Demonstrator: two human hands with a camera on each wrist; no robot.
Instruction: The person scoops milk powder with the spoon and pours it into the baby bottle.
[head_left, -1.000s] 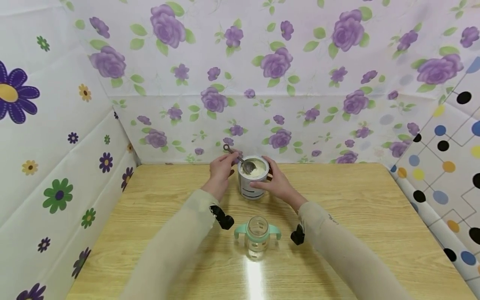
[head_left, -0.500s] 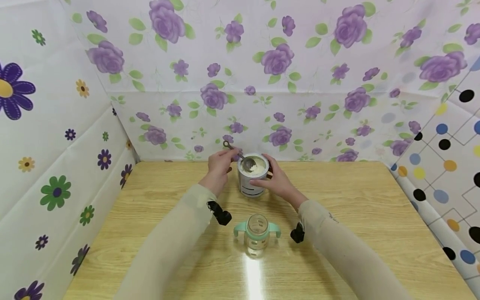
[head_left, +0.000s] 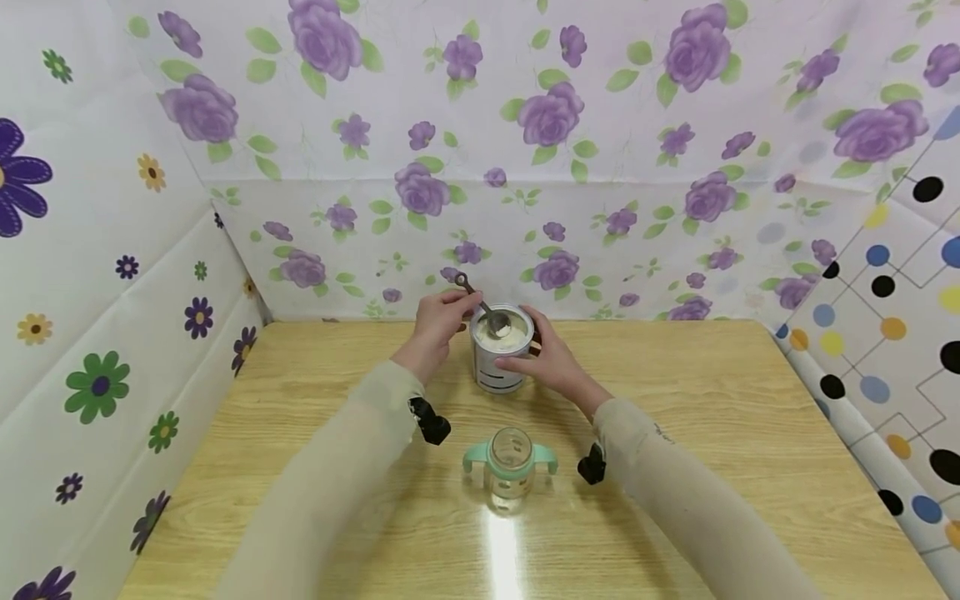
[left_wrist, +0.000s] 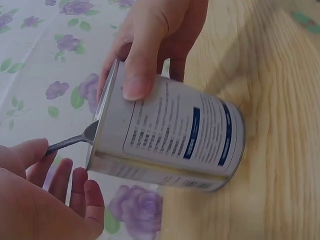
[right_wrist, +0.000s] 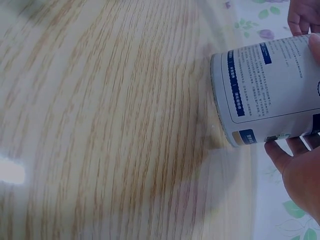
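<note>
A white can (head_left: 487, 373) of pale powder stands upright near the back edge of the table. My left hand (head_left: 437, 327) pinches the handle of a dark metal spoon (head_left: 471, 291) between thumb and fingers at the can's left. The spoon's bowl is inside the opening, at the cream-coloured powder (head_left: 513, 337). My right hand (head_left: 553, 360) holds the can from the right, thumb on the near side and fingers around the far side. Printed text and blue bands cover the can's wall (left_wrist: 170, 130) in the left wrist view. The right wrist view catches its lower part (right_wrist: 260, 85).
Nearer to me, between the forearms, an uncapped clear bottle (head_left: 510, 487) with mint-green handles stands on the wooden table (head_left: 675, 417). A flowered cloth wall (head_left: 517, 200) rises right behind the can, with patterned cloth on both sides.
The spoon's handle has swung right and stands steeper, with the bowl still inside the can. My right hand keeps its hold. The head view has shifted slightly.
</note>
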